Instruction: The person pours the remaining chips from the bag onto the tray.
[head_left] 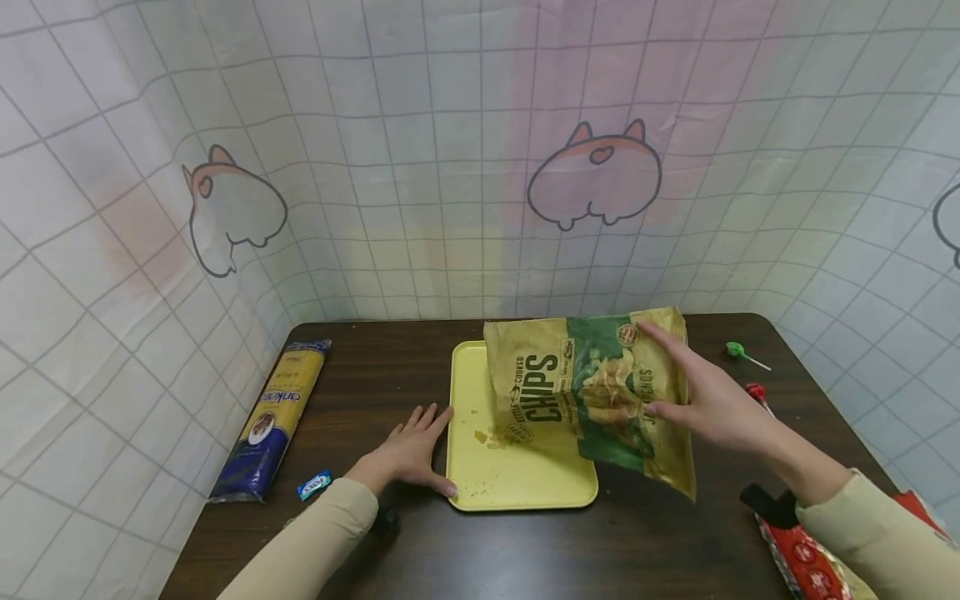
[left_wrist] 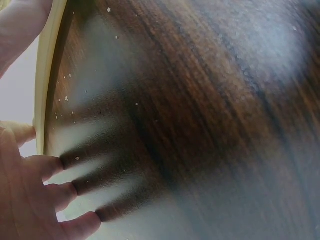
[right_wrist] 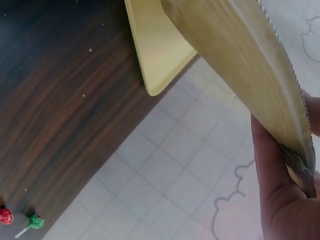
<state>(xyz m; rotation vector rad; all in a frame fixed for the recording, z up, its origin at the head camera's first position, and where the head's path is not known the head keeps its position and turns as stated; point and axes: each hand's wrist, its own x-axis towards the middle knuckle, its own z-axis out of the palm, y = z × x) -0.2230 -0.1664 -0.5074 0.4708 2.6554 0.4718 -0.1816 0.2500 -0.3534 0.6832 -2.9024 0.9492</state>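
Observation:
My right hand [head_left: 712,404] grips one end of a gold and green chips bag [head_left: 543,387], thumb on the near face. The bag is tilted over a yellow tray [head_left: 532,493], its far end low above it. Chip pieces [head_left: 482,437] and small crumbs lie on the tray's left part. With fingers spread, my left hand [head_left: 411,454] rests at the tray's left edge, thumb touching the near corner. The left wrist view shows its fingertips by the tray rim [left_wrist: 44,90]. In the right wrist view the bag [right_wrist: 235,60] hides some fingers.
On the left lie a yellow and blue pasta pack [head_left: 273,421] and a small blue wrapped candy [head_left: 313,485]. A green lollipop [head_left: 736,350] and a red lollipop [head_left: 756,392] lie at the right. A red package [head_left: 806,558] sits under the right forearm.

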